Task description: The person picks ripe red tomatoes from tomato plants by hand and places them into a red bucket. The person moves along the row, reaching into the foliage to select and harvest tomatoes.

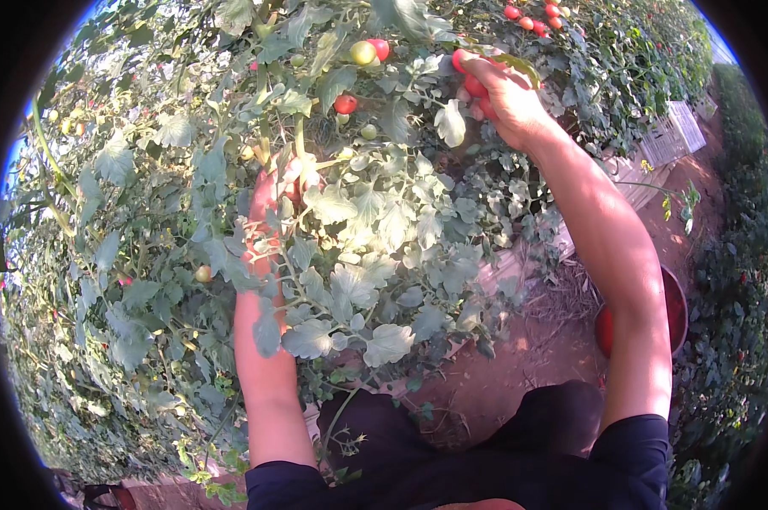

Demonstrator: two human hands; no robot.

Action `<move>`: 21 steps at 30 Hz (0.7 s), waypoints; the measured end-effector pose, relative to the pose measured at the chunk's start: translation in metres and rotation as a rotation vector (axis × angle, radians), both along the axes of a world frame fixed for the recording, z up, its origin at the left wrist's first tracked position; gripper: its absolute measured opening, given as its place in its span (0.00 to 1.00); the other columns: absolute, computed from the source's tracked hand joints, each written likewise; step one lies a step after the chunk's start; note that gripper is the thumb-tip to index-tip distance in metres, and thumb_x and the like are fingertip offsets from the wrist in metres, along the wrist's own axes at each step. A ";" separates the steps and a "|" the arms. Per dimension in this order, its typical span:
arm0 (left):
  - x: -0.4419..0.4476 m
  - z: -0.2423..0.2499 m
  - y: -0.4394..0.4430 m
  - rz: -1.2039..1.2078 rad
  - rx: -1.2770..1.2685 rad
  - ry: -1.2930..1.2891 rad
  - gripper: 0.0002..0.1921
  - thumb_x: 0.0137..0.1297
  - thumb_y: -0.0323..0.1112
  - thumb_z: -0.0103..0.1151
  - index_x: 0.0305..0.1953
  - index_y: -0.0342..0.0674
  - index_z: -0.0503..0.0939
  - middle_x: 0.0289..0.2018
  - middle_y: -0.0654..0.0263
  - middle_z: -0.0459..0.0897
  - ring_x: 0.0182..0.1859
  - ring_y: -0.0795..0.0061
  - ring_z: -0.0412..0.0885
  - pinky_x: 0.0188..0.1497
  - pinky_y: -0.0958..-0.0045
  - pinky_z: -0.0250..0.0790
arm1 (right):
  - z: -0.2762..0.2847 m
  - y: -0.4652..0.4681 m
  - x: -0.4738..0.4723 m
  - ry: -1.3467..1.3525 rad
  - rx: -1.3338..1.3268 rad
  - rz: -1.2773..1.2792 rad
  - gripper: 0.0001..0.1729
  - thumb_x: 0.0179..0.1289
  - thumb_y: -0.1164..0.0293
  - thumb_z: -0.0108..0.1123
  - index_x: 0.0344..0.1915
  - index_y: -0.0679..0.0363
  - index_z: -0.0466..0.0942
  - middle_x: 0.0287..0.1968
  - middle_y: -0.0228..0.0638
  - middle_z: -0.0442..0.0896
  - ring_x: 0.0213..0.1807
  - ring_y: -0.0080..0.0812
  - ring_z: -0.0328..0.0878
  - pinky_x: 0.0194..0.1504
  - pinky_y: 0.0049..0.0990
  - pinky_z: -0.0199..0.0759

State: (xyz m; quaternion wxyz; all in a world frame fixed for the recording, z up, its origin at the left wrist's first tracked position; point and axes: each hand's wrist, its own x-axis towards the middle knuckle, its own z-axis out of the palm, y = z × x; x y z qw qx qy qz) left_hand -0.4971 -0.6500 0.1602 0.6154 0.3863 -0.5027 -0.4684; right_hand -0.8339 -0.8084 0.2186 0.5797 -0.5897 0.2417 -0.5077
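Note:
At the upper right, my right hand (pixel 517 105) curls around a bunch of red tomatoes (pixel 475 86); leaves hide some of its fingers. My left hand (pixel 288 178) reaches in among tomato stems (pixel 299 137) near the centre. Foliage and bright sun obscure its fingers, so what it grips cannot be made out. Above it hang a red tomato (pixel 345 104) and a small green tomato (pixel 369 132). Higher up, a yellow-green tomato (pixel 363 53) touches another red tomato (pixel 379 48).
Dense tomato foliage (pixel 352 287) spreads before me and around my left forearm. A red bucket (pixel 675 309) stands on the soil path, partly behind my right arm. Farther along lies a white plastic crate (pixel 674 134). More red tomatoes (pixel 540 27) hang at the top right.

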 end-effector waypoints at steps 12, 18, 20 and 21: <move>0.013 -0.014 -0.016 -0.083 -0.171 0.021 0.12 0.73 0.35 0.56 0.52 0.40 0.72 0.37 0.67 0.74 0.40 0.71 0.74 0.44 0.65 0.71 | -0.235 0.015 -0.217 -0.051 0.552 -0.489 0.19 0.72 0.61 0.60 0.56 0.57 0.72 0.41 0.31 0.81 0.29 0.23 0.76 0.22 0.22 0.65; 0.047 -0.031 -0.024 0.287 0.004 0.222 0.16 0.72 0.34 0.60 0.59 0.46 0.74 0.35 0.65 0.83 0.36 0.70 0.81 0.44 0.62 0.77 | -0.334 0.038 -0.426 0.080 0.653 -0.929 0.10 0.71 0.63 0.60 0.46 0.56 0.77 0.30 0.30 0.79 0.28 0.26 0.76 0.23 0.27 0.70; 0.052 -0.018 -0.015 0.358 0.029 0.150 0.13 0.74 0.35 0.60 0.56 0.46 0.75 0.30 0.67 0.84 0.33 0.72 0.83 0.40 0.61 0.79 | -0.343 0.044 -0.429 0.045 0.751 -1.038 0.10 0.72 0.63 0.60 0.47 0.55 0.77 0.33 0.31 0.80 0.29 0.28 0.77 0.26 0.27 0.72; 0.067 -0.014 -0.009 0.293 0.028 0.116 0.12 0.74 0.35 0.60 0.55 0.46 0.76 0.30 0.66 0.84 0.33 0.72 0.83 0.40 0.62 0.79 | -0.347 0.043 -0.431 0.054 0.820 -1.081 0.08 0.72 0.64 0.59 0.47 0.53 0.77 0.35 0.32 0.80 0.32 0.28 0.79 0.29 0.30 0.76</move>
